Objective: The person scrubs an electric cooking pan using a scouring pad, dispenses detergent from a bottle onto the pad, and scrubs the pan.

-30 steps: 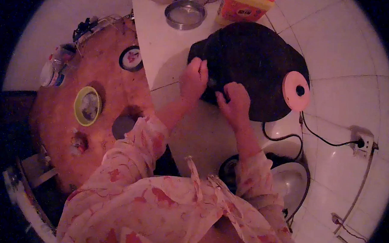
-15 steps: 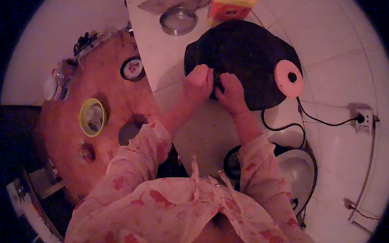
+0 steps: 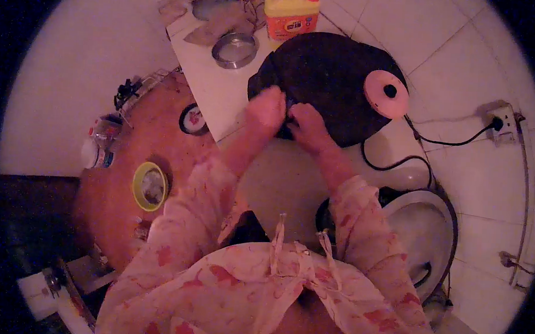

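On the pale counter (image 3: 290,179) lies a large dark, roundish, flat-looking piece (image 3: 329,75); I cannot tell its exact kind. My left hand (image 3: 267,111) is closed in a fist at its near left edge. Close beside it, my right hand (image 3: 307,122) has its fingers bent and drawn together. Something small and dark shows between the two hands, mostly hidden by the fingers. A pink round lid (image 3: 376,99) with a black knob rests on the right part of the dark piece.
Behind stand a round metal tin (image 3: 217,52) and a yellow-orange jug (image 3: 291,25). A cord (image 3: 451,144) runs to a wall socket (image 3: 504,125). At right front sits a large pale lid or basin (image 3: 424,225). The brown table (image 3: 118,220) at left holds a yellow bowl (image 3: 136,186).
The view has shifted, bringing more of the jug and the back of the counter into sight. Both hands stay together at the dark piece's near edge, with the fingers slightly shifted.
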`<state>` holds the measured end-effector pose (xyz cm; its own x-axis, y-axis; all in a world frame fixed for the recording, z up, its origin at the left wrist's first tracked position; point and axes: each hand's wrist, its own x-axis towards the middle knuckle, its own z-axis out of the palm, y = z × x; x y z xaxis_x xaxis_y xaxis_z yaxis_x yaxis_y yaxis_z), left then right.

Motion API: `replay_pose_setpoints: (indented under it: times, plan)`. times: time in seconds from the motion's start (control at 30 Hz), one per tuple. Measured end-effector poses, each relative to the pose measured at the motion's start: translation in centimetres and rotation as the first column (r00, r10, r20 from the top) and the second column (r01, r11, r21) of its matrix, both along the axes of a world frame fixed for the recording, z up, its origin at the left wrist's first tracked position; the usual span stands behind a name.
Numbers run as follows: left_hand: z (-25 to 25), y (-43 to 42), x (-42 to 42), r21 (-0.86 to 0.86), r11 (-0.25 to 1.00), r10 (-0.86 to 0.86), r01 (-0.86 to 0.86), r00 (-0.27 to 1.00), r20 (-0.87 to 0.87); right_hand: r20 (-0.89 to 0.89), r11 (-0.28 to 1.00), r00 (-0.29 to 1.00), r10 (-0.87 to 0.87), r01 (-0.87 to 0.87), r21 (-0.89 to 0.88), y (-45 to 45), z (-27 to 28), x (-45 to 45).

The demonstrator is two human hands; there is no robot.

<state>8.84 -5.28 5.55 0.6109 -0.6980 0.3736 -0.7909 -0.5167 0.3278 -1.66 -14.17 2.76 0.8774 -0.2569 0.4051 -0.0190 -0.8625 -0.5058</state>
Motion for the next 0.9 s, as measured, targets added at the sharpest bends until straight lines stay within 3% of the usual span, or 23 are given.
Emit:
replay_pose_setpoints:
  times: [0.03,0.1,0.17,0.3,0.43,0.5,0.63,0.77,0.83,0.9]
  plan:
    - [-0.4,0.3,-0.4,0.012,1.000,-0.005,0.005,1.000,0.006,0.000,1.000,1.000,-0.010,0.010,-0.003,0.0,0.0,0.0]
    - [-0.8,0.7,-1.0,-0.129,0.991,0.043,-0.039,0.999,0.033,0.004,1.000,1.000,-0.029,0.029,-0.012,0.2,-0.1,-0.2]
    - [-0.2,-1.0,0.8,-0.073,0.995,0.068,-0.063,0.995,0.072,0.103,1.000,0.995,-0.004,0.003,0.009,0.1,0.0,-0.2]
    - [0.6,-2.8,5.0,0.025,0.976,0.212,-0.217,0.969,0.125,0.043,0.997,0.998,-0.051,0.048,0.055,0.7,0.6,-0.4]
    - [1.2,-3.7,5.2,0.033,0.983,0.180,-0.183,0.981,0.073,0.039,0.998,0.999,-0.017,0.015,0.058,0.1,0.7,-0.4]
    - [0.4,-1.9,1.5,-0.080,0.995,0.077,-0.064,0.981,0.179,0.054,0.998,0.998,-0.020,0.016,0.065,0.7,1.0,-0.5]
    - [-0.5,-0.2,-0.2,-0.152,0.987,-0.013,0.046,0.977,0.212,0.011,0.998,1.000,-0.024,0.024,0.066,0.7,0.9,-0.3]
    - [0.6,-3.4,2.8,-0.050,0.999,-0.010,0.022,0.972,0.236,0.069,0.996,0.996,-0.064,0.059,0.067,0.8,0.4,-0.1]
    - [1.3,-4.5,4.0,0.016,0.997,0.068,-0.072,0.982,0.178,0.073,0.997,0.996,-0.050,0.046,0.064,0.8,0.3,-0.2]
    - [1.4,-5.1,4.3,-0.009,0.996,0.091,-0.090,0.983,0.158,0.073,0.998,0.996,-0.044,0.040,0.055,0.4,0.0,-0.5]
